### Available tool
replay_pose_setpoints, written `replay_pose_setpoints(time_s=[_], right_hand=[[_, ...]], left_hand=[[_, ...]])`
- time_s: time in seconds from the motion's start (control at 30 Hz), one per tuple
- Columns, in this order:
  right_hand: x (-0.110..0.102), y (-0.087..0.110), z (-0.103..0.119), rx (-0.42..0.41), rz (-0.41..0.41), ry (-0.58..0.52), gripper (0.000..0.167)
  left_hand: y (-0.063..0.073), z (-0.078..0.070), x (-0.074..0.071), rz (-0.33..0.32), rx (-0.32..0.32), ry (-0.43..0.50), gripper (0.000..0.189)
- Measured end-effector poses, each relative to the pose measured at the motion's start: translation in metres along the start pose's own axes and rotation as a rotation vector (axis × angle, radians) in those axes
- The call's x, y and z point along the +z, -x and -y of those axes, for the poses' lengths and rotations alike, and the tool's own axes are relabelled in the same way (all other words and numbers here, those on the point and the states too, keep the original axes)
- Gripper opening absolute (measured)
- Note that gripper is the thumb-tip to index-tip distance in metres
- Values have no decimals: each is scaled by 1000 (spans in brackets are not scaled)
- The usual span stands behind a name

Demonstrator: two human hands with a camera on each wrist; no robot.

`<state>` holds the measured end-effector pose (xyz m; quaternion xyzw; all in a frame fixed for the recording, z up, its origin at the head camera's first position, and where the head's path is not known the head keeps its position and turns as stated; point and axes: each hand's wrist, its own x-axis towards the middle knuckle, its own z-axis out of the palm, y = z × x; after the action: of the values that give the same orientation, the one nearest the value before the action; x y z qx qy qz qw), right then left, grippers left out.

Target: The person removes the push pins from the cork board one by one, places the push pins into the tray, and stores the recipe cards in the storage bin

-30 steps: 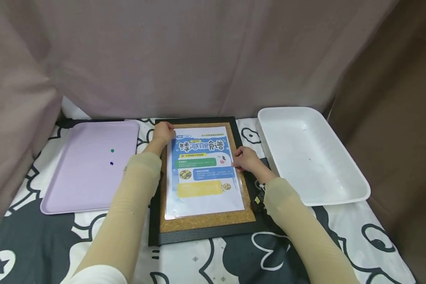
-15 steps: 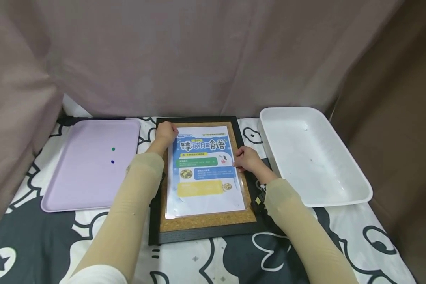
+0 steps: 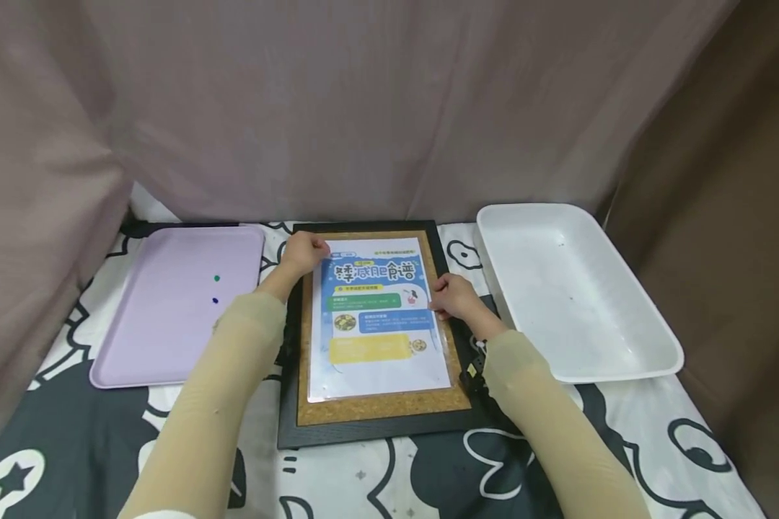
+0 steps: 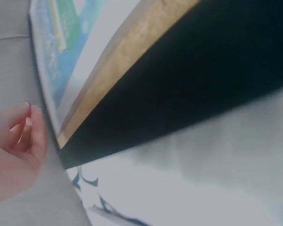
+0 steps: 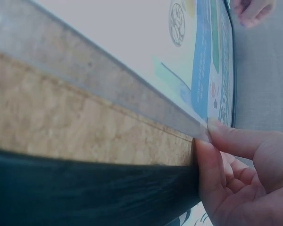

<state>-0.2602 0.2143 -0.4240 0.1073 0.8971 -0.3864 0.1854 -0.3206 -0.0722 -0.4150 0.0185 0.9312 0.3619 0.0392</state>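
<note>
A laminated sheet (image 3: 383,378) with blue, green and yellow print lies on a cork board (image 3: 370,411) in a black frame. At the sheet's upper left corner is my left hand (image 3: 302,254); it pinches a tiny blue push pin (image 4: 28,103) between thumb and finger, mostly hidden by the fingertips. My right hand (image 3: 456,298) is at the sheet's right edge. In the right wrist view, its thumb and forefinger pinch the clear plastic margin (image 5: 179,122) just over the cork.
To the left lies a lilac tray (image 3: 169,324) bearing a green push pin (image 3: 217,278) and a blue push pin (image 3: 215,300). A deep white tray (image 3: 578,310) stands at the right. Grey curtain (image 3: 337,108) hangs behind the patterned cloth (image 3: 337,476).
My left wrist and forearm have swung a little to the left while the fingertips stay by the sheet's corner. My right hand keeps its place on the edge. The head view has shifted slightly.
</note>
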Motion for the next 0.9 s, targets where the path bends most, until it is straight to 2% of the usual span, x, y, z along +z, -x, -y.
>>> replay_pose_setpoints(time_s=[0.13,0.23,0.37,0.5,0.63,0.9], right_hand=[[0,-1,-2,-24,5,-12,37],[1,-2,-4,-24,10,-16,37],[1,-3,-5,-15,7,-10,36],[2,-3,-4,-21,4,-12,35],[2,-3,-4,-17,1,-6,35],[1,-2,-4,-26,13,3,35]], left_hand=[[9,-1,-13,4,-2,121,17],[16,0,-24,24,10,172,19],[24,7,-37,37,33,187,22],[32,13,-52,36,31,237,22],[42,19,-67,26,24,243,23],[67,39,-86,8,5,252,24]])
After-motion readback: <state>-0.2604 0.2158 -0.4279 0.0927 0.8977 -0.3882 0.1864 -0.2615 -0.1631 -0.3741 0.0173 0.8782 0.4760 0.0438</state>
